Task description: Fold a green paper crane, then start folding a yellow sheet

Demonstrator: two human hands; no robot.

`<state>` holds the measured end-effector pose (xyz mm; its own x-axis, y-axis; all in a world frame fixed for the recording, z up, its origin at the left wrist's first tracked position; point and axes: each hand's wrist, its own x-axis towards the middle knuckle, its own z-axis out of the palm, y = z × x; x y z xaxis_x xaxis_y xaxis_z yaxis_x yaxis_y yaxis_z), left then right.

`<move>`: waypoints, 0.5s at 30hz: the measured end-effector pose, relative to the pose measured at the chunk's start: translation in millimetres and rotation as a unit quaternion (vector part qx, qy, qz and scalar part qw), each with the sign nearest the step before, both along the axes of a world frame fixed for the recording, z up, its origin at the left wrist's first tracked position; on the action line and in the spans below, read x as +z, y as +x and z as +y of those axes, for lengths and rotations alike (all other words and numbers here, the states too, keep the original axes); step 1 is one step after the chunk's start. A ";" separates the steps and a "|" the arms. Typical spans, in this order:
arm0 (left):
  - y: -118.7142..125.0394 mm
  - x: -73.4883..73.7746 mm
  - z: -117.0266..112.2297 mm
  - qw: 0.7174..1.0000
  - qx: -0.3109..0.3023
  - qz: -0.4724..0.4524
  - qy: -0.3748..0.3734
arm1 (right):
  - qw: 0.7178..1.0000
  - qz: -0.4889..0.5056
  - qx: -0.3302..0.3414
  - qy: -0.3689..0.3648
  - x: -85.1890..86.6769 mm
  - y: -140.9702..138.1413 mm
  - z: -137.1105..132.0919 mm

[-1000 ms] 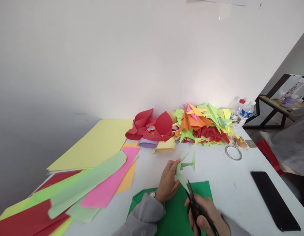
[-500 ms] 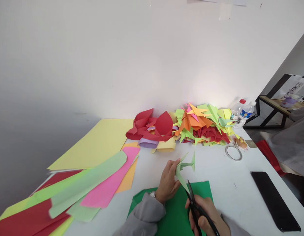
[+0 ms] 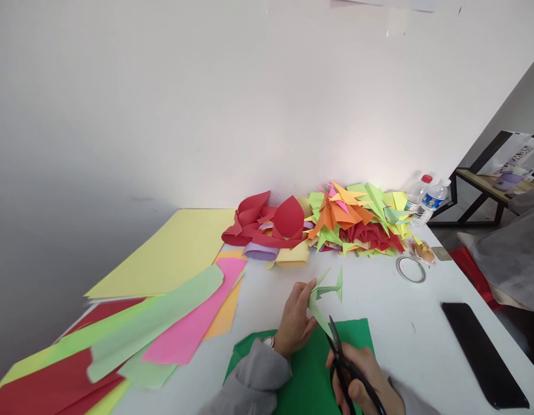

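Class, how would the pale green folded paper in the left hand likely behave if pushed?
The pale green folded paper is probably very light, since it looks thin in the left hand. Its creases likely add some stiffness, but its narrow, jutting points would probably bend easily.

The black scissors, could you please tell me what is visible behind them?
Behind the black scissors lies dark green paper; whatever the scissors and right hand cover cannot be seen.

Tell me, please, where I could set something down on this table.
The widest bare tabletop lies between the green sheet and the black slab, save a thin strand. A narrower patch separates the orange sheet from the left hand. Crowded: left, under layered sheets; back, under folded papers.
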<state>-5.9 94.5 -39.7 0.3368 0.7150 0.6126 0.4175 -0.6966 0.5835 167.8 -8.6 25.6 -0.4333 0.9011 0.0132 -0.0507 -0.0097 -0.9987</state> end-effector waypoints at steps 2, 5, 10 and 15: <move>-0.3 0.4 -0.2 1.000 -0.001 0.003 -0.001 | 1.000 0.000 -0.003 0.001 -1.4 0.1 -0.4; -0.6 1.8 -0.9 1.000 -0.003 0.006 -0.007 | 1.000 -0.007 0.000 0.000 -2.5 0.5 -0.2; 0.8 5.7 -1.1 1.000 -0.010 -0.014 0.010 | 1.000 -0.013 0.001 -0.001 -2.0 1.4 0.6; 1.9 6.0 -0.4 0.999 -0.010 -0.022 0.021 | 1.000 -0.013 0.005 -0.010 -0.9 2.3 1.2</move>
